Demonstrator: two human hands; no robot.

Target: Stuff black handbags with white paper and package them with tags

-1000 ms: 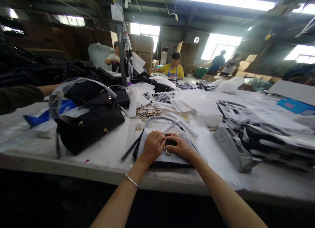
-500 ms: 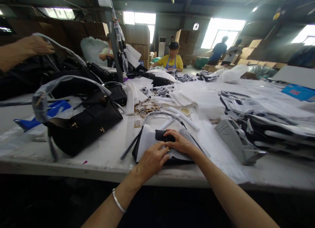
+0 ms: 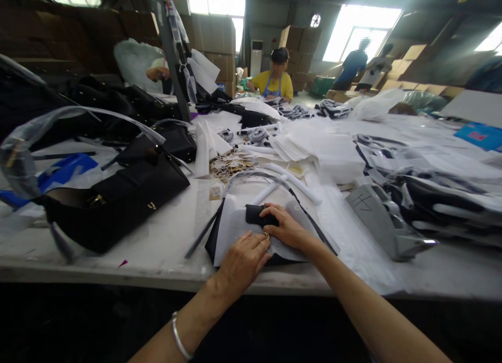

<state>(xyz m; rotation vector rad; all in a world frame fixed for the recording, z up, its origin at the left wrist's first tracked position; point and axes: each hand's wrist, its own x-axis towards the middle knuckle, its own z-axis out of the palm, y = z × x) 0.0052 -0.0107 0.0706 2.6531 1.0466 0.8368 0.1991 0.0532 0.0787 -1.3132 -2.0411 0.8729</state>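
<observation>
In front of me lies a black handbag (image 3: 212, 244), with a white sheet (image 3: 231, 227) over its front and its handle arching away. My right hand (image 3: 288, 228) curls its fingers and thumb around a small black flap (image 3: 254, 214) on the sheet. A gold metal clasp (image 3: 266, 235) shows beneath that thumb. Resting flat on the sheet, my left hand (image 3: 243, 258) has its fingertips close to the clasp; its fingers are stretched out. Another black handbag (image 3: 117, 211) with a wrapped handle stands to the left, apart from both hands.
Stringed tags (image 3: 231, 165) form a pile beyond the bag. A grey tape dispenser (image 3: 374, 222) stands at right, before stacked wrapped black pieces (image 3: 443, 206). White sheets (image 3: 317, 148) lie farther back. A person in yellow (image 3: 279, 83) works across the table (image 3: 157, 258).
My view has tilted down slightly. The left fingers have flattened and drawn back a little, uncovering the gold clasp. A co-worker's hand at far left has left the view.
</observation>
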